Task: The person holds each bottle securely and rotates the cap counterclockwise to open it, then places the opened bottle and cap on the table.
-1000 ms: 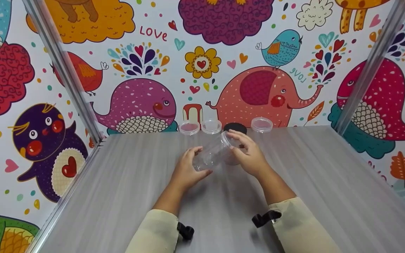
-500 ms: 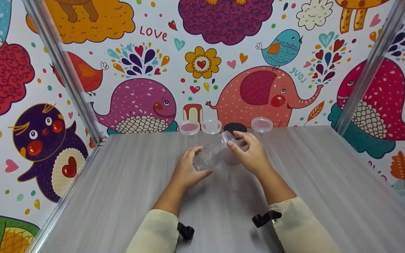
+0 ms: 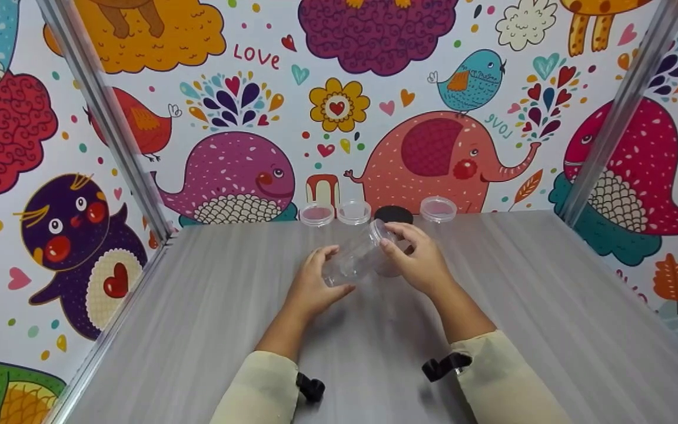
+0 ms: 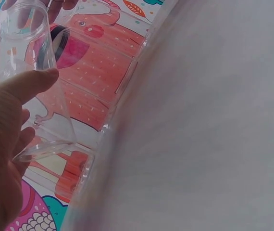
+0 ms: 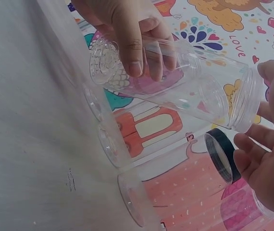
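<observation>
Looking down at a grey streaked table [image 3: 209,306], we are seeing a person's two bare hands holding one clear, cylindrical plastic jar [image 3: 348,265]. It is leaning, base toward the left hand and ribbed rim [image 3: 378,231] up toward the right, and it seems to be hanging above the table. The left hand [image 3: 309,288] is curling its thumb and fingers round the lower body. The right hand [image 3: 421,259] is gripping the rim, thumb on one side and fingers on the other; we are not managing to tell whether a clear lid is fitted there. Just behind, a black-topped jar [image 3: 394,214] is standing near three clear jars.

We are judging the held jar to be light, stiff and thin-walled, rather slippery on its smooth sides and liable to dent or crack if squeezed; the lower body and the ribbed rim are offering the surest holds.

We are finding no brand or label on it. On the patterned wall behind, red lettering [image 3: 256,56] is reading "LOVE"; smaller teal lettering [image 3: 498,126] is apparently showing the same word reversed.
</observation>
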`<control>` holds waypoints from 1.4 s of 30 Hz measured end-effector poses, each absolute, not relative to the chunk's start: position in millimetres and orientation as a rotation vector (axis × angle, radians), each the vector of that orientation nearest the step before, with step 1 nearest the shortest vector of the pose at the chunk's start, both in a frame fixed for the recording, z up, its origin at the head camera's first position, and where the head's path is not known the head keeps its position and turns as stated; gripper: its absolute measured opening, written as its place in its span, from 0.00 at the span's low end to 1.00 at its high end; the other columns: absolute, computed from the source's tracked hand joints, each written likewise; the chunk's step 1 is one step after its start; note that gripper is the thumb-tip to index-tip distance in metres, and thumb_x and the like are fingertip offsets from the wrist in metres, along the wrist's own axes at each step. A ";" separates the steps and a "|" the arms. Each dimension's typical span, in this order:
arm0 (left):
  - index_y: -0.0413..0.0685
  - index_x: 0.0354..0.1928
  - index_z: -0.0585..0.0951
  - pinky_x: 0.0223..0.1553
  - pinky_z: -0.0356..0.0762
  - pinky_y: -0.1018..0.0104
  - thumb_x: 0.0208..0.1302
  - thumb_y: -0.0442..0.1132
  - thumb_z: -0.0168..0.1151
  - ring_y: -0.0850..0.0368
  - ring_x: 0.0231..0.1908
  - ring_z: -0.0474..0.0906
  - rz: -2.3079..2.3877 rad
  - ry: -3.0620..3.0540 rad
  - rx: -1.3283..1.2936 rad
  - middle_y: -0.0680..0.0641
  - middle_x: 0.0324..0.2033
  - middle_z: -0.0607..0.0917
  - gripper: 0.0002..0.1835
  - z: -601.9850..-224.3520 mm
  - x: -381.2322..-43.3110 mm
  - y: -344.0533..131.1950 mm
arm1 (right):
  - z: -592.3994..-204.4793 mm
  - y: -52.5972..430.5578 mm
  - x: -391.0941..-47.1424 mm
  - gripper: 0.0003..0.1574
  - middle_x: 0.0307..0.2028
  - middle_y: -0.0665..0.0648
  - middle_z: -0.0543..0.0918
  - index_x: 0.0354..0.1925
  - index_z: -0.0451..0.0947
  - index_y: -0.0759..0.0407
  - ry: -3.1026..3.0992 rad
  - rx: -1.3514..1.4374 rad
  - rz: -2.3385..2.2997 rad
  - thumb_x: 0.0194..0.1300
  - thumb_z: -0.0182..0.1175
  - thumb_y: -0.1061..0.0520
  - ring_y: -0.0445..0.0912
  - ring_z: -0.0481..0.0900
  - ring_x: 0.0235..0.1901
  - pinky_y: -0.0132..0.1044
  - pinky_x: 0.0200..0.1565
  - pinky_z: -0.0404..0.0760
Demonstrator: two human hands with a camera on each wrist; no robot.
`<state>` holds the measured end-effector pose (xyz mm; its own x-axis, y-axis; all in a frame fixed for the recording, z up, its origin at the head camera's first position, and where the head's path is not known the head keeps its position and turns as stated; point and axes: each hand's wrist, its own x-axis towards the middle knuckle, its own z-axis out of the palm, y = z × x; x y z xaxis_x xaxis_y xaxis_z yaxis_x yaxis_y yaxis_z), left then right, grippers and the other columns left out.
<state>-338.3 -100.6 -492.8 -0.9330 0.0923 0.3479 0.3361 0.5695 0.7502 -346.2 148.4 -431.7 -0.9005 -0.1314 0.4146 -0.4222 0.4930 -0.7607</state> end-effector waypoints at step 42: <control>0.58 0.72 0.74 0.75 0.73 0.38 0.52 0.47 0.86 0.48 0.70 0.77 -1.300 -2.545 -0.303 0.48 0.69 0.81 0.45 -493.2 -340.0 -101.9 | -433.5 146.9 -346.1 0.25 0.62 0.55 0.84 0.65 0.84 0.45 -2.454 0.409 1.350 0.74 0.66 0.41 0.49 0.81 0.53 0.43 0.51 0.87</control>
<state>-340.0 -101.9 -493.2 -0.9427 0.0639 0.3275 0.3028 0.5761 0.7592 -346.1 146.9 -433.5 -0.9112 -0.0989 0.4000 -0.3908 0.5154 -0.7627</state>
